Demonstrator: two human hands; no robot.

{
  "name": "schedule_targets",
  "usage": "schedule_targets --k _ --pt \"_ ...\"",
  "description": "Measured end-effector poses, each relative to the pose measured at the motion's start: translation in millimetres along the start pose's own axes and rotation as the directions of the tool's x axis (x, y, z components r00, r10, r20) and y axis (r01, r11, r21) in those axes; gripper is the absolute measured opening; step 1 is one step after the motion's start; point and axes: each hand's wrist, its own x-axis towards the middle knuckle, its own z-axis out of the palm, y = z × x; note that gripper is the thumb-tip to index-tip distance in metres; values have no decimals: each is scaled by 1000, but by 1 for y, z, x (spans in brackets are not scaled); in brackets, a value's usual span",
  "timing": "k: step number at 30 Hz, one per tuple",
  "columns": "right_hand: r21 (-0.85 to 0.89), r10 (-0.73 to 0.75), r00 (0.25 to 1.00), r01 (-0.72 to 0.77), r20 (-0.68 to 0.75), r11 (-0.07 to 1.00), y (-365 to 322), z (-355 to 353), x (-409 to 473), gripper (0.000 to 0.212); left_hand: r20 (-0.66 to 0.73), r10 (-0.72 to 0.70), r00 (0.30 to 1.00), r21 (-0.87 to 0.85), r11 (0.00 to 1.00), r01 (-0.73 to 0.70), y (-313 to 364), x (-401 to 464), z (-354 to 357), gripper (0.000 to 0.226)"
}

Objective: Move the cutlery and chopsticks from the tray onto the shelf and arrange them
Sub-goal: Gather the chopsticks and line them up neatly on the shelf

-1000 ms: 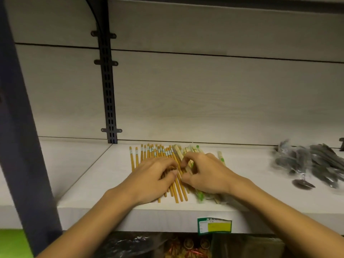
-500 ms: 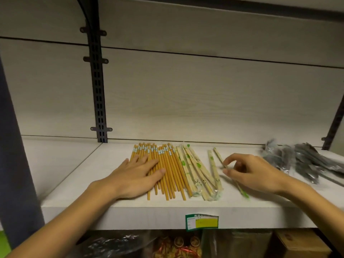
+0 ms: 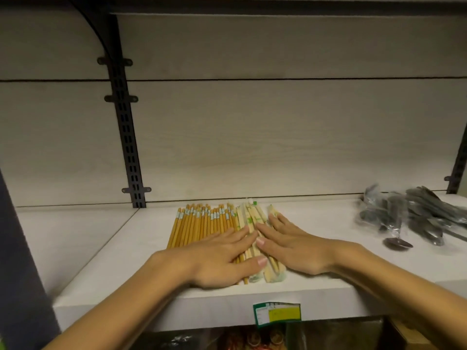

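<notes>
Green-yellow price label (image 3: 277, 314) on front edge, black slotted upright (image 3: 125, 137) against wood-grain back panel (image 3: 278, 137)

I read this as a shop. Pale shelf (image 3: 328, 223) on black slotted uprights (image 3: 126, 137), against a panelled back wall. Green-and-yellow price label (image 3: 277, 315) clipped to the shelf edge, just below the fingers. Bagged spoons (image 3: 414, 218) well right of the fingers; packaged goods (image 3: 252, 339) underneath.

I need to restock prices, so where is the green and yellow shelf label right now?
In the head view, the shelf label hangs on the shelf's front edge, low and slightly right of centre, just below the wrapped chopsticks.
</notes>
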Motion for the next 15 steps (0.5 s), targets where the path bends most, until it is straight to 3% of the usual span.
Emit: schedule_targets --k 10,15 --pt "-42 18 998 -21 -65 999 6 -11 -17 71 -159 6 987 -163 986 -32 -12 -7 8 86" --pt "-69 49 998 -51 -37 996 17 -15 -25 73 -127 6 992 -126 992 -22 -10 -5 6 75"
